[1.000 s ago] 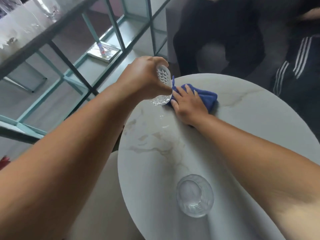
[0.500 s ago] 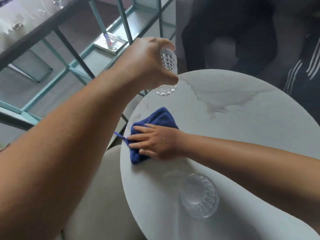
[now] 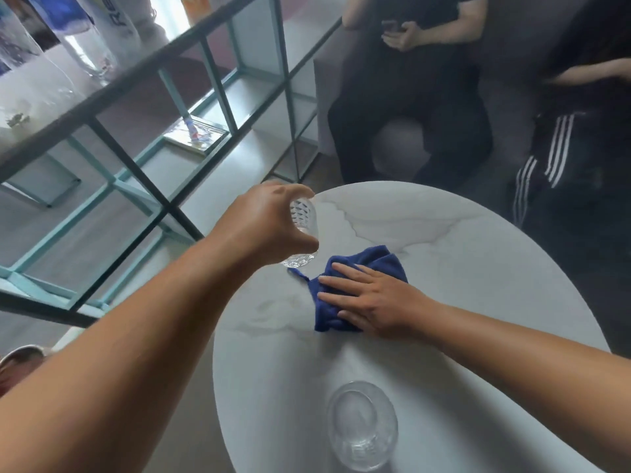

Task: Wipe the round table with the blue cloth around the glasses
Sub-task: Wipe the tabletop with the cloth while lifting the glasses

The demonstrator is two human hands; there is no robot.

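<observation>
Since half a second ago the blue cloth (image 3: 355,288) has travelled from the left rim of the round table (image 3: 478,268) toward its middle, and the right hand (image 3: 372,302) has gone with it; it now sits just right of centre in the frame rather than hanging at the table's edge. That hand lies flat on the cloth, fingers spread and extended toward the left of the frame, pressing rather than gripping. The cloth is bunched, its long axis running from lower left to upper right, with a thin loop or tag trailing off its upper-left corner toward the lifted glass (image 3: 302,230). The left hand (image 3: 269,223), at centre frame, is closed around that cut-pattern glass from above and holds it upright, as before; whether its base touches the table is hard to tell. A second glass (image 3: 362,425) stands on the table at the lower centre of the frame, well apart from the cloth. Two seated people in dark clothing fill the upper right.
</observation>
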